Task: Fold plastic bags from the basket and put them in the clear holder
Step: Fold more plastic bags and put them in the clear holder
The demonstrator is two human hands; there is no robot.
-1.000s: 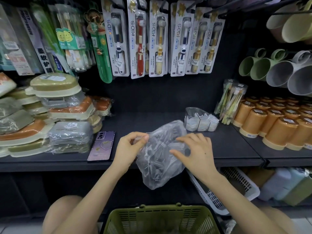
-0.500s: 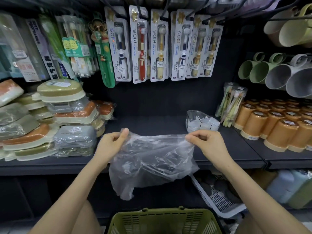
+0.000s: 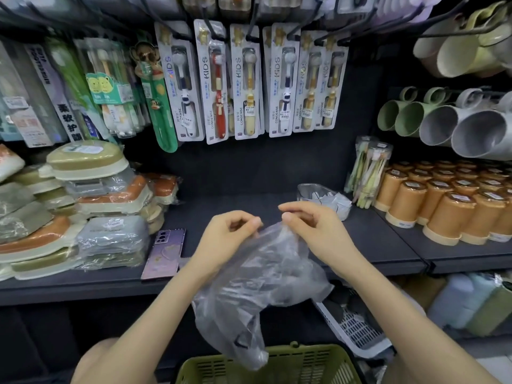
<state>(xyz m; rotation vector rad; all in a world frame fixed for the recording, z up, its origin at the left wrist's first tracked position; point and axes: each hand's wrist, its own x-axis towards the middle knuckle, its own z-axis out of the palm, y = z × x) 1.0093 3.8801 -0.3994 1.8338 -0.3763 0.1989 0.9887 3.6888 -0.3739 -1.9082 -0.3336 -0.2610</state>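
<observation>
Bag [image 3: 266, 275] hangs, long axis down toward basket [image 3: 310, 361]; left hand [image 3: 224, 235], right hand [image 3: 318, 231] pinch top edge.

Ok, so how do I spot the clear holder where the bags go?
Look at the dark shelf under the hanging kids' toothbrushes. Toward its right, just left of the rows of orange cups and the tall toothbrush tube, sits the clear holder. It's the only low, see-through tub there, with pale folded bags inside.
</observation>
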